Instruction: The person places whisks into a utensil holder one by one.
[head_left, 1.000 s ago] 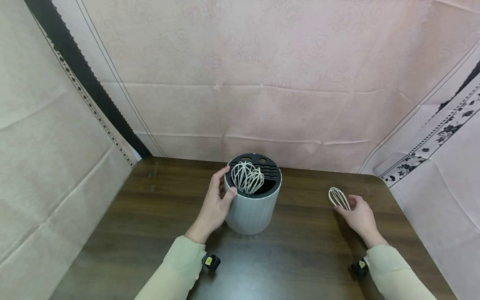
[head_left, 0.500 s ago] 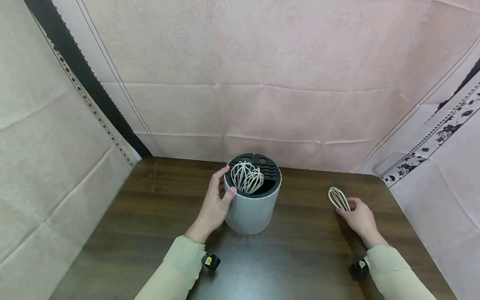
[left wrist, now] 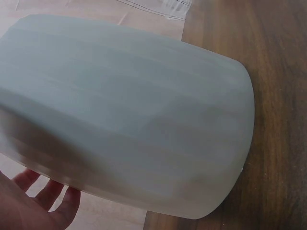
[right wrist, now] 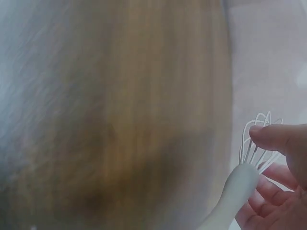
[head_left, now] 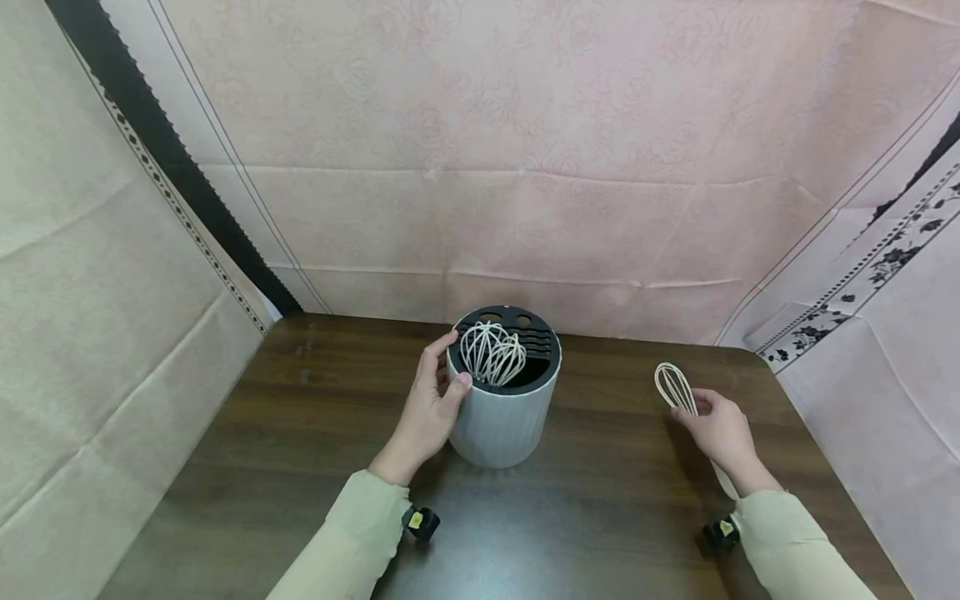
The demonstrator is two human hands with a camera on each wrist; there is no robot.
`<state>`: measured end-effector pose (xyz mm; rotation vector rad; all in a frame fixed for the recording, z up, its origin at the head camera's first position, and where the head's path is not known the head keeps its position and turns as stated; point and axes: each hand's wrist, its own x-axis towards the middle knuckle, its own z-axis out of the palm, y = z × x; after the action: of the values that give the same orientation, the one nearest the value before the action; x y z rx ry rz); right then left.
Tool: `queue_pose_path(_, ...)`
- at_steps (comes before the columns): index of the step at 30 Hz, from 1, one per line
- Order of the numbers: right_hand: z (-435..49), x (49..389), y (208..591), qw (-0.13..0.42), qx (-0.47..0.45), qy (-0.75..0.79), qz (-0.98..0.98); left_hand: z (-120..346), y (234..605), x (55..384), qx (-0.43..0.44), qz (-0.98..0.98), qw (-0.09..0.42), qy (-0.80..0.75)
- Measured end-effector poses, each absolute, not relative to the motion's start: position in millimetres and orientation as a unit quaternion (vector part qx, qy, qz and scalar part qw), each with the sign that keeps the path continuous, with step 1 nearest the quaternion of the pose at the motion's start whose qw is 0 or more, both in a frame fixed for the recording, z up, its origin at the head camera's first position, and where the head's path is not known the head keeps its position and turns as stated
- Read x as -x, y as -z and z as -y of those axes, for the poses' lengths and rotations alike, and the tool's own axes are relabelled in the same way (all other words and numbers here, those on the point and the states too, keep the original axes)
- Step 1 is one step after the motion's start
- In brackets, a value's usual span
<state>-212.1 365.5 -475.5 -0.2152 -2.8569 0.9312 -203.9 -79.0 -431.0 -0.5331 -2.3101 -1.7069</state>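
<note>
A pale grey, ribbed utensil holder (head_left: 501, 429) with a black slotted top (head_left: 534, 337) stands upright on the table. My left hand (head_left: 429, 400) grips its left side at the rim, the thumb on the near edge and the fingers round the far side. A white wire whisk head (head_left: 492, 354) sticks up out of the holder's top. Off to the right, my right hand (head_left: 722, 429) holds a second small whisk (head_left: 672, 385) by its wires near the handle. In the right wrist view its pale handle (right wrist: 235, 191) slants down from the fingers.
The dark brown wooden table (head_left: 285, 467) ends just behind the holder. Pale pink patterned cloth (head_left: 525, 208) hangs behind it. More white cloth (head_left: 892, 367) hangs along the right side and the left. Black cameras are strapped at both wrists.
My right hand has shifted slightly and the whisk has turned in it, so the handle now shows below the hand. The left hand stays on the holder.
</note>
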Motion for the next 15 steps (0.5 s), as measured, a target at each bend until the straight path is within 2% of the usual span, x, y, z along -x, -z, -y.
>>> queue_pose_path(7,-348,208,454,0.097,0.041,-0.336,0.936,76,399,184,0.176,0.786,0.096,0.585)
queue_pose_path(15,-329,203,433,0.126,0.018,-0.367,0.921,77,427,202,0.181,0.782,0.105,0.587)
